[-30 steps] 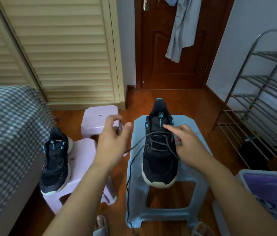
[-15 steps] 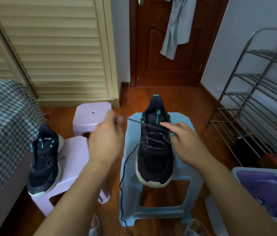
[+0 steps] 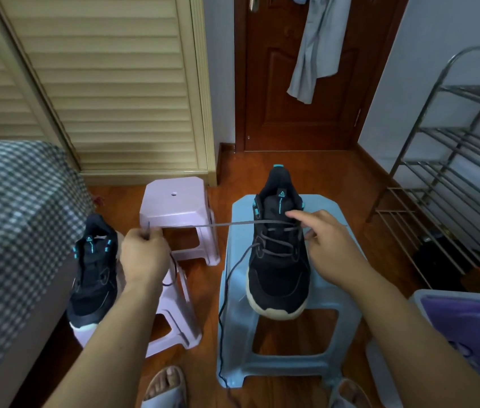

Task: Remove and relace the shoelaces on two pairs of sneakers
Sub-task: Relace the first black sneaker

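Blue stool (image 3: 347,293): it carries the black sneaker (image 3: 277,260), toe toward the camera, heel toward the door.
Second sneaker (image 3: 94,275): it sits on the near pink stool (image 3: 179,313) at the left, partly hidden behind the left forearm.
Lace (image 3: 232,223): and it's pulled taut, running from the sneaker's upper eyelets out to the left, across the gap between the stools.
Lace tail: a loose end drops down the blue stool's front-left side to the floor.
Left hand (image 3: 144,254): fingers curled tight, gripping the taut lace end, which pokes up above the knuckles.
Right hand (image 3: 330,245): index finger stretched across the eyelets; whether it touches the lace is unclear, and the other fingers curl loosely.
Hard to see: fingertips under both hands.
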The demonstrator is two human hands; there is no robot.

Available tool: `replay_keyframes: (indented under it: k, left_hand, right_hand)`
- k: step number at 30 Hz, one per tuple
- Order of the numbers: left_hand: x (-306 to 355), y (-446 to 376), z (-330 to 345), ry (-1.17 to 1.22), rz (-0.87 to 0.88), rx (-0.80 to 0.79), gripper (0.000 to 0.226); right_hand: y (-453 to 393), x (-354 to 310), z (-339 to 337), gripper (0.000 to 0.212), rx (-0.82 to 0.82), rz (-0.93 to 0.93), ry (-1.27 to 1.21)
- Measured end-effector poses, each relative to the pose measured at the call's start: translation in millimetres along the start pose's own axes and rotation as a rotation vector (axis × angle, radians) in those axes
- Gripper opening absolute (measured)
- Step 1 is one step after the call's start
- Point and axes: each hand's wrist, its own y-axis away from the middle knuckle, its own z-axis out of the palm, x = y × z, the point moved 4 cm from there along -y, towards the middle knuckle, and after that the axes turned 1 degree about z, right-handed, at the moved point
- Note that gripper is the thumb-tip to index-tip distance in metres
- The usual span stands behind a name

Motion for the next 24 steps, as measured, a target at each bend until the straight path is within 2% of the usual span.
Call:
replay_keyframes:
  k: [5, 9, 12, 15, 18, 24]
  left_hand:
    - [10.4, 11.4, 13.5, -0.191, 0.028, -0.236, 0.025]
    - [28.0, 32.0, 29.9, -0.163, 0.193, -0.417, 0.024]
    - [40.0, 47.3, 42.2, -0.174, 0.342, -0.454, 0.024]
    - [48.7, 54.7, 61.7, -0.136, 0.378, -0.492, 0.024]
    - [53.5, 55.4, 78.0, -0.137, 0.381, -0.532, 0.024]
    - [58.9, 60.4, 88.0, -0.248, 0.495, -0.479, 0.023]
  right_hand:
    - [1.1, 1.4, -2.0, 0.069, 0.132, 0.037, -0.098]
    - [-1.1, -2.4, -7.0, 0.064, 0.251, 0.045, -0.122]
    - [-3.6, -9.8, 2.6, 0.044, 0.265, -0.020, -0.043]
    - [-5.4, -18.5, 9.9, 0.029, 0.321, -0.082, 0.082]
    - [-9.0, -25.9, 16.1, 0.028, 0.305, -0.103, 0.136]
    - [-21.3, -27.5, 31.1, 0.029, 0.263, -0.032, 0.069]
